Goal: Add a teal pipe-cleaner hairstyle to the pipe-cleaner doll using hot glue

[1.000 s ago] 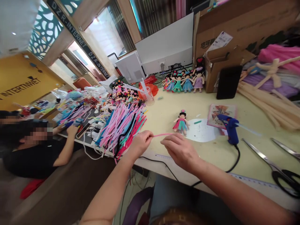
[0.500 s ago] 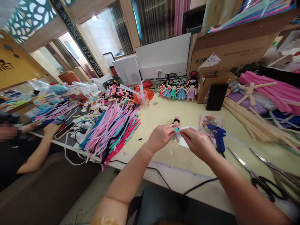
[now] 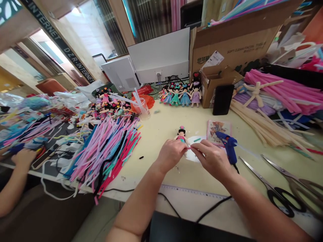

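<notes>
Between my two hands is a short pink pipe cleaner (image 3: 189, 148), its ends pinched in the fingertips of my left hand (image 3: 172, 154) and my right hand (image 3: 213, 157). Just behind my left hand lies a small pipe-cleaner doll (image 3: 181, 135) with black hair and a pink and teal dress; its lower part is hidden by the fingers. A white round sheet (image 3: 191, 156) is under and beside my hands, with a short teal piece (image 3: 197, 139) on it. To the right of my right hand lies a blue glue gun (image 3: 229, 146) on a picture card (image 3: 219, 128).
Two pairs of scissors (image 3: 267, 184) lie at the right. Bundled pipe cleaners (image 3: 108, 148) cover the left side. Finished dolls (image 3: 185, 97) stand at the back near a black phone (image 3: 223, 99) and cardboard boxes (image 3: 232, 47). A co-worker's hand (image 3: 24, 158) is at far left.
The view has turned to the right, so the scene slides left. My hands have come slightly nearer, showing the teal piece on the white sheet. Both still hold the pink pipe cleaner.
</notes>
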Demonstrator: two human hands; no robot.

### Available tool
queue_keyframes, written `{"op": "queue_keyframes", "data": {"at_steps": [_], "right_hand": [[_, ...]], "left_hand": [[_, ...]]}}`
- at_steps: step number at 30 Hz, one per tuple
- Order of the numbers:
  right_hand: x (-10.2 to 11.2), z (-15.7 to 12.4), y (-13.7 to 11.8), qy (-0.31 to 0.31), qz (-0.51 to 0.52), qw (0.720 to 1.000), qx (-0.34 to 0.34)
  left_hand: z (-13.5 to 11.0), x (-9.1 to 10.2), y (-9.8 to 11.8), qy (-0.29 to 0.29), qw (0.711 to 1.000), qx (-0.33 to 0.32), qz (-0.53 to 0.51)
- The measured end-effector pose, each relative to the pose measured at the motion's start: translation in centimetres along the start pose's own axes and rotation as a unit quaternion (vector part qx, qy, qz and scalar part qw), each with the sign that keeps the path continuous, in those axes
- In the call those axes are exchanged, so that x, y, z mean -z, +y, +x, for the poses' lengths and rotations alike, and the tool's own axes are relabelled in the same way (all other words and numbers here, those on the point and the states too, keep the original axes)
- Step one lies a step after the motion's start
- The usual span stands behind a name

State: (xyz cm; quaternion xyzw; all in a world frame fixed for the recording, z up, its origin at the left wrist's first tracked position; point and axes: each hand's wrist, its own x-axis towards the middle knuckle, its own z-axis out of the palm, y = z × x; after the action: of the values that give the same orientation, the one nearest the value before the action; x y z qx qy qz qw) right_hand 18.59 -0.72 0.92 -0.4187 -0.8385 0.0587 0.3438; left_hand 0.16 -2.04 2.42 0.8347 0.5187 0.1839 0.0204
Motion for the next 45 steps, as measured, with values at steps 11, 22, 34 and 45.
{"op": "queue_keyframes", "data": {"at_steps": [11,22,34,45], "right_hand": [[0.3,0.1,0.1,-0.040,-0.048,0.998,0.022],[0.0,-0.4,0.2,-0.089,-0.034,0.995,0.042],[-0.3,-0.4,0.1,-0.066,-0.050,0.995,0.059],[-0.6,-0.4,0.1,-0.066,-0.047,0.996,0.034]], "left_hand": [[0.8,0.3,0.6,-0.004,0.995,-0.081,0.061],[0.2,-0.1,-0.4,-0.013,0.996,-0.088,0.024],[0.1,-1.3,-0.2,0.047,0.990,-0.105,0.079],[0.0,-1.2,0.2,0.047,0.989,-0.107,0.085]]}}
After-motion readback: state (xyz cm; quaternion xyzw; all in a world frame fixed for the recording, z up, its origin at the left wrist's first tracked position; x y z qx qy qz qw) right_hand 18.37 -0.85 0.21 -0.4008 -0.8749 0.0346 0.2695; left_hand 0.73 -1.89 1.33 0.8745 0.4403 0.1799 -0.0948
